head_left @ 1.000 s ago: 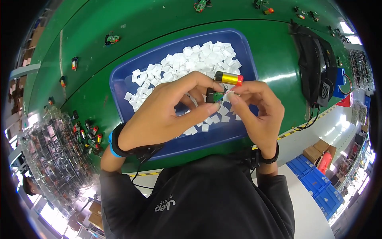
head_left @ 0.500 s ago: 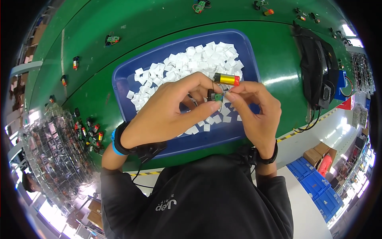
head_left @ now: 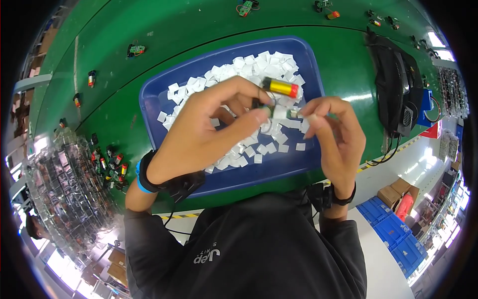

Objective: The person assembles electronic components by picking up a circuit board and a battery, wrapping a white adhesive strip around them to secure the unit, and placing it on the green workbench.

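Over the blue tray (head_left: 149,124), my left hand (head_left: 209,124) pinches a small green circuit board (head_left: 268,107) between thumb and fingers. Thin wires run from the board to a yellow cylindrical battery (head_left: 281,87) with a red end and a black end, which hangs just beyond the fingertips. My right hand (head_left: 333,134) is to the right of the board, its thumb and index finger close together. Blur hides whether anything small is between them. White square pieces (head_left: 266,65) lie in a loose heap in the tray beneath both hands.
More boards with batteries (head_left: 112,164) are piled on the green table (head_left: 343,65) left of the tray, beside stacked clear plastic trays (head_left: 64,184). Single assemblies (head_left: 135,50) lie along the far side. A black bag (head_left: 398,79) with cables lies at right.
My right hand has drawn away from the board to the right. My left hand has shifted slightly left and up with the board and battery.
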`<state>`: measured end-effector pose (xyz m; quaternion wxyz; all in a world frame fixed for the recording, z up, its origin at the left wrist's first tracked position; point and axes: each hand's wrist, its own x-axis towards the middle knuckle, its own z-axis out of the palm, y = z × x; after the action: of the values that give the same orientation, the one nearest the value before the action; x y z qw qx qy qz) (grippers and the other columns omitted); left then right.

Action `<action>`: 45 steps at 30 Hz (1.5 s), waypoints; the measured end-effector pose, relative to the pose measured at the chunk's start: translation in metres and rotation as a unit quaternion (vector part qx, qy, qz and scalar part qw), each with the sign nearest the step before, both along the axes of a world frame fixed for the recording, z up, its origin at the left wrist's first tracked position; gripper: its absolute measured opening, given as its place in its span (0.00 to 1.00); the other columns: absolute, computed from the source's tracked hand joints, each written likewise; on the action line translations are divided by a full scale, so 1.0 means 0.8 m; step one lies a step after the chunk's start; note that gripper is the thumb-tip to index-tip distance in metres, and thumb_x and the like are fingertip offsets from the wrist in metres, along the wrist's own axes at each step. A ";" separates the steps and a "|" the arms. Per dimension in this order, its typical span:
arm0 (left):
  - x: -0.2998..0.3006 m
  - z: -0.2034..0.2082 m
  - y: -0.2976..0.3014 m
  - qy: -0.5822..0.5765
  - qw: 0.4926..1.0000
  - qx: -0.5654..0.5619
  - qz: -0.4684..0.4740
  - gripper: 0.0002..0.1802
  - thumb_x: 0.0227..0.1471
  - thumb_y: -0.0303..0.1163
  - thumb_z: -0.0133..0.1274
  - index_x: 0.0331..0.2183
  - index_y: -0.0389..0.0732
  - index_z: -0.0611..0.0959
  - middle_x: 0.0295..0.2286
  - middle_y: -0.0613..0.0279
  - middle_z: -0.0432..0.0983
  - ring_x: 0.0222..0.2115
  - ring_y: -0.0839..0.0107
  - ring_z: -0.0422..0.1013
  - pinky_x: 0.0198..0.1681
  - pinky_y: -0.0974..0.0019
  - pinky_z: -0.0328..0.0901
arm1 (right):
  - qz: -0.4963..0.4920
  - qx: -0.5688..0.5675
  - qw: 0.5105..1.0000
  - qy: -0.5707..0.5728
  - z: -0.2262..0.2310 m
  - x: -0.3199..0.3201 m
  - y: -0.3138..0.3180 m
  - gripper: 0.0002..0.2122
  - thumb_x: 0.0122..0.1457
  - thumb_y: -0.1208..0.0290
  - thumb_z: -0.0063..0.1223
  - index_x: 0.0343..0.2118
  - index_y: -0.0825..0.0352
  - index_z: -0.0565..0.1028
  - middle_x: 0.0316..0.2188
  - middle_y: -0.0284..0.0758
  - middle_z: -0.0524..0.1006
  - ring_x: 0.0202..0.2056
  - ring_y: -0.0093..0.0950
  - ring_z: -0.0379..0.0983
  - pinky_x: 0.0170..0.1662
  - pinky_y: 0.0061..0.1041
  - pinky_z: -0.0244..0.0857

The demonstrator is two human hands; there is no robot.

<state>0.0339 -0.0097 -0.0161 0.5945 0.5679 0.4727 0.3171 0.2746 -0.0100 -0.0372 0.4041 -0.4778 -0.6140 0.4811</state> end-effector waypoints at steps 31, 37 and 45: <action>0.009 0.011 -0.004 0.111 0.988 0.081 -0.064 0.10 0.55 0.22 0.53 0.41 0.35 0.77 0.28 0.64 0.73 0.27 0.75 0.70 0.34 0.70 0.66 | 0.027 0.151 0.987 -0.048 0.016 -0.019 0.003 0.14 0.48 0.84 0.66 0.40 0.70 0.79 0.36 0.37 0.79 0.36 0.29 0.74 0.40 0.24 0.68; 0.014 0.013 -0.007 0.115 0.992 0.009 -0.052 0.06 0.54 0.22 0.49 0.36 0.37 0.76 0.31 0.58 0.74 0.32 0.70 0.70 0.40 0.67 0.65 | 0.091 0.195 0.974 -0.063 0.013 -0.021 0.000 0.14 0.41 0.84 0.70 0.33 0.67 0.79 0.35 0.36 0.79 0.36 0.32 0.74 0.40 0.27 0.68; -0.007 -0.012 0.002 -0.247 0.936 -0.240 -0.070 0.08 0.56 0.28 0.47 0.37 0.36 0.75 0.45 0.52 0.73 0.49 0.64 0.66 0.57 0.62 0.55 | 0.145 0.305 0.935 -0.103 0.018 -0.025 -0.005 0.12 0.42 0.83 0.70 0.27 0.65 0.77 0.32 0.30 0.82 0.35 0.32 0.73 0.38 0.27 0.68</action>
<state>0.0286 -0.0083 -0.0259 0.8320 0.3435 0.3321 0.2820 0.2549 -0.0144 -0.0224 0.3903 -0.2842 -0.8324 0.2721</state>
